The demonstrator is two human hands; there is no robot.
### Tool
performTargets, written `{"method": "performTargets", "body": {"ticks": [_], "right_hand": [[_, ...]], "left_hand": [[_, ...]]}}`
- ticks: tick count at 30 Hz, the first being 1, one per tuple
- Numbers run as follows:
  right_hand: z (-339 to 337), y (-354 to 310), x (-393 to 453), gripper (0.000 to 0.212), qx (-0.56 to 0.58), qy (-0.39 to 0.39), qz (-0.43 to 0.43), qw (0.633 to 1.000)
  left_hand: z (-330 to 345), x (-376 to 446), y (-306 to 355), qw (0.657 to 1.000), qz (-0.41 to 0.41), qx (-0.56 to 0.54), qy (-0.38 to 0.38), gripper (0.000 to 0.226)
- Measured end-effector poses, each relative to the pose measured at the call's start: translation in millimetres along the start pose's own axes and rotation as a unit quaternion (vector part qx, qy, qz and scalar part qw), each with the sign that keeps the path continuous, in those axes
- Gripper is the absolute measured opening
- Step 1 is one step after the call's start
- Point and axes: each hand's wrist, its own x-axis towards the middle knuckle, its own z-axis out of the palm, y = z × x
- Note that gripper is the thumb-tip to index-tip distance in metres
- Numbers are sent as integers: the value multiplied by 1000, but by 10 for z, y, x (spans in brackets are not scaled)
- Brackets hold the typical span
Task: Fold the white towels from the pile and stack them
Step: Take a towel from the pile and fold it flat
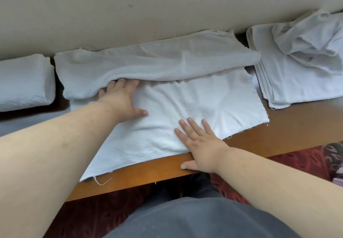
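A white towel [204, 98] lies spread on the wooden table [278, 126], its far part folded over toward me as a thick flap [157, 61]. My left hand [120, 100] lies flat on the towel with its fingertips tucked under the edge of that flap. My right hand [200, 145] presses flat on the towel's near edge, thumb on the table's rim. A folded white towel [24, 82] sits at the far left. At the far right a pile of white towels [300, 61] has crumpled ones lying on flat ones.
A beige wall [167, 6] runs right behind the table. Below the table's front edge are my dark trousers [185, 219] and a red patterned floor [297, 163].
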Motion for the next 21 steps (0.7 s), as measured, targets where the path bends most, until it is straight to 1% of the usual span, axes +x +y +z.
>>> {"method": "performTargets", "body": {"ticks": [5,8,9,10,11,12,14,15,16,17,18,20,21], "right_hand": [[185,-185,-191,115,26,-21,-4,999],[190,-354,-256,112,57,-37,-7,998],[131,-350,-274,109,82,-31,-13,996],[43,-300,-292,103,120,-9,-15,993],[-53,-212,-316,93,164,38,-9,986],[-138,-88,-336,80,203,105,10,974],[-244,267,-358,54,231,231,92,941],[-269,479,-362,49,236,262,144,925],[-269,692,-371,48,242,265,193,913],[-242,887,-386,51,249,239,235,908],[-191,1047,-398,55,249,195,269,910],[-48,1235,-440,68,219,94,291,927],[22,1280,-471,73,204,68,286,934]], "left_hand": [[-29,84,-81,999,-19,-47,-6,79],[27,32,-83,998,-33,-46,-31,78],[63,-23,-80,997,-38,-48,-36,79],[104,-99,-75,997,-41,-52,-38,79],[149,-199,-73,997,-46,-55,-37,79],[193,-317,-67,997,-49,-54,-35,78],[287,-564,-13,999,-31,-38,-15,69],[332,-672,61,999,-4,-33,11,62],[367,-757,178,998,37,-39,39,55],[385,-810,336,993,81,-54,61,51],[387,-829,525,988,120,-68,73,50],[362,-750,931,979,174,-76,73,52],[340,-673,1135,978,187,-74,59,54]]}}
